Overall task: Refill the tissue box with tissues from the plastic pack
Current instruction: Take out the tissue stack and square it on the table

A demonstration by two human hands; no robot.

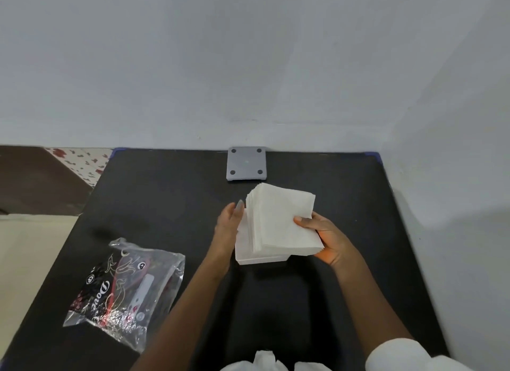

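Note:
A thick stack of white tissues [281, 221] is held tilted over a white open tissue box [245, 256] in the middle of the black table [165, 194]. My right hand [325, 239] grips the stack's right edge, thumb on top. My left hand [230, 227] lies flat against the left side of the stack and box, fingers straight. The box is mostly hidden under the tissues. The plastic pack [125, 288], clear with black and red print, lies flat and emptied at the front left of the table.
A grey square plate [246, 163] with four dark dots lies at the table's far edge against the white wall. White crumpled tissue or cloth [265, 361] shows at the bottom edge. A beige surface sits left of the table.

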